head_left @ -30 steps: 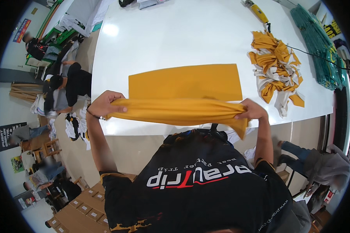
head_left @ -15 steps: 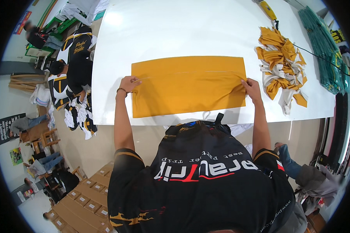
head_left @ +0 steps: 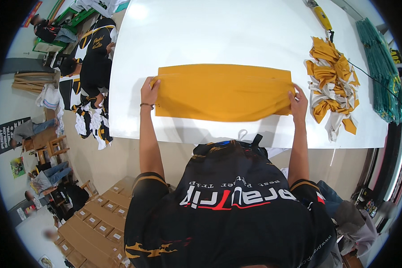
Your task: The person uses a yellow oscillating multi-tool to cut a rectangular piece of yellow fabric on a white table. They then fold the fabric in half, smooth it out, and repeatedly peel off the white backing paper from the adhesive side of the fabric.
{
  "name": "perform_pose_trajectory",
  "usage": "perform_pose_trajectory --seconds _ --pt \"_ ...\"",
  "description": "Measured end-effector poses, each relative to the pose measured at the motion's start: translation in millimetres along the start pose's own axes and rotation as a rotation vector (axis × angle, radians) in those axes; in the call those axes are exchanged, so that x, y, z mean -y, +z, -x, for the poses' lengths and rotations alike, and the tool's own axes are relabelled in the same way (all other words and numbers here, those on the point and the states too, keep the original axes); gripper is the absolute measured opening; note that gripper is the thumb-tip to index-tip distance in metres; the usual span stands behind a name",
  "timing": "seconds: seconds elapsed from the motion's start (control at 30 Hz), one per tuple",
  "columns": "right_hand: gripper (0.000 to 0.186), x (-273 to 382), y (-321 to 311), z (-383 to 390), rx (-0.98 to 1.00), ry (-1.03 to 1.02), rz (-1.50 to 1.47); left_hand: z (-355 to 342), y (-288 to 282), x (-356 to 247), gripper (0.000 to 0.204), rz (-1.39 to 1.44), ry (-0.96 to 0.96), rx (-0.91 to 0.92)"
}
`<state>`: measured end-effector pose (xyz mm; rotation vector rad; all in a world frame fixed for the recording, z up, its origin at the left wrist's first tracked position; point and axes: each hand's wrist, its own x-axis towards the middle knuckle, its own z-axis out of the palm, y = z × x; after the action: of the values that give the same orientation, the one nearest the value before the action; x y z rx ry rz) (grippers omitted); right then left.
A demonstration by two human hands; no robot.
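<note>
Mustard cloth (head_left: 223,91), smooth and oblong, near edge bowed; my left fingers (head_left: 148,83) and right fingers (head_left: 298,91) grip its ends over a glossy white table (head_left: 201,35).

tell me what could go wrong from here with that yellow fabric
The yellow fabric bows along its near edge between the left hand and right hand, so it might settle creased or crooked.

The scrap pile includes similar yellow pieces just right of the right hand, so a sideways sweep could disturb it or mix pieces.

The cord of the yellow tool runs by the scraps and could snag if they shift.
</note>
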<state>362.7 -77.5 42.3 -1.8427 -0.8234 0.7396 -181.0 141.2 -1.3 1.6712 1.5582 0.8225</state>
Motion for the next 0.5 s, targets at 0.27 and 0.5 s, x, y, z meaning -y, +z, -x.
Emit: perform_pose_trajectory --seconds 0.27,0.5 --pt "0.032 -31.3 16.0 -47.7 -0.114 -0.161 0.327 -35.8 28.3 -7.0 0.038 -0.265 -0.169 -0.156" --pt "0.018 -32.8 21.4 -56.2 -0.180 -0.087 0.338 -40.9 31.8 -5.3 0.038 -0.276 -0.187 -0.208"
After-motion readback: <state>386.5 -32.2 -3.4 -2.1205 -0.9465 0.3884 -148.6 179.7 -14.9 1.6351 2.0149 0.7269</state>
